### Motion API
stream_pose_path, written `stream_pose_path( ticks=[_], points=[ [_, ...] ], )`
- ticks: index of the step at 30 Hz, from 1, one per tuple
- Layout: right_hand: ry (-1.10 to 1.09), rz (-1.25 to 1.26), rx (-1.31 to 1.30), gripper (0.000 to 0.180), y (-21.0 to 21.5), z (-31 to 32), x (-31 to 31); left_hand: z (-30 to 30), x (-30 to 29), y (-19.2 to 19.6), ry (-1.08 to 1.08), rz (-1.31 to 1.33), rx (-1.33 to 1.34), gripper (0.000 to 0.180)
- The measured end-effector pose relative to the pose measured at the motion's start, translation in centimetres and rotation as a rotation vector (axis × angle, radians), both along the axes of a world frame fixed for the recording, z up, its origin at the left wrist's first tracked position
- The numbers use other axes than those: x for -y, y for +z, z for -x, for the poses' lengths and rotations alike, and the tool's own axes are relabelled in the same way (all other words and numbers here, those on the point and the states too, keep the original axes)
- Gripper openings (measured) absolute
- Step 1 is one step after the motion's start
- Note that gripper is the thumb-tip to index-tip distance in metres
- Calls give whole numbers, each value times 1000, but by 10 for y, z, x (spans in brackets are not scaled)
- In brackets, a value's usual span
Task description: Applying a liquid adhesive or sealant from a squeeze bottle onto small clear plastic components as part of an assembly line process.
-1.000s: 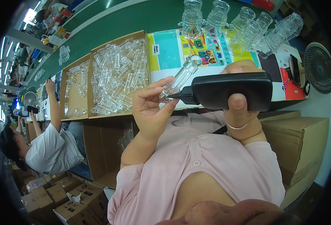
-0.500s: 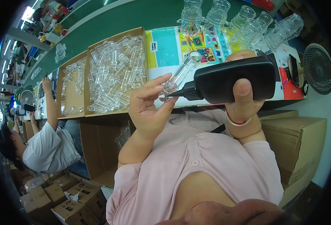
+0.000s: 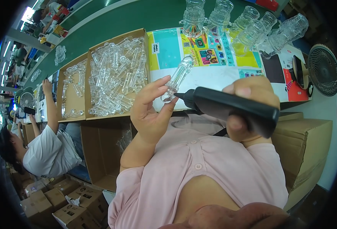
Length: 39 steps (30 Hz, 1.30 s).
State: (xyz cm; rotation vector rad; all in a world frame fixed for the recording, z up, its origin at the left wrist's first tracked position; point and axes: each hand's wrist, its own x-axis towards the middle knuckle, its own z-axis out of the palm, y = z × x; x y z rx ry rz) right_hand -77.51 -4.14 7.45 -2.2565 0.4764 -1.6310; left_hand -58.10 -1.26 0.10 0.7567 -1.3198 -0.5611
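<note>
In my left hand (image 3: 151, 110) I pinched the clear tube (image 3: 180, 76), probably light, stiff and slippery, best held by its lower end, right at the nozzle (image 3: 181, 95) of the black bottle (image 3: 233, 108) my right hand (image 3: 257, 89) clasped.

Head-worn fisheye; close, facing down

A round black fan (image 3: 324, 69) with a slatted grille between two and three o'clock; brown cardboard cartons (image 3: 85, 202) between seven and eight; a white-shirted co-worker (image 3: 50, 154) past eight.
</note>
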Motion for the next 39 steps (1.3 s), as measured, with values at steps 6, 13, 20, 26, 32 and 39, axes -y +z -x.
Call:
stream_pose_path(
  ticks=[6, 13, 20, 26, 32, 39],
  points=[
    [37, 132, -27, 40, -9, -5, -3, -7, -1, 1, 11, -41, 137, 33],
    [57, 351, 30, 43, -22, -11, 0, -6, -3, 4, 75, -118, 190, 39],
    [140, 393, 112, 46, -28, -5, 4, 2, -5, 13, -357, -410, -393, 52],
    [139, 366, 76, 40, -25, -10, -2, -5, -6, 9, -383, -409, -403, 46],
    [155, 439, 78, 31, -24, -12, 1, -5, -7, 8, -292, -428, -297, 43],
    [155, 452, 46, 33, -21, -15, 1, -8, -5, 1, -151, -338, -189, 43]
  ],
)
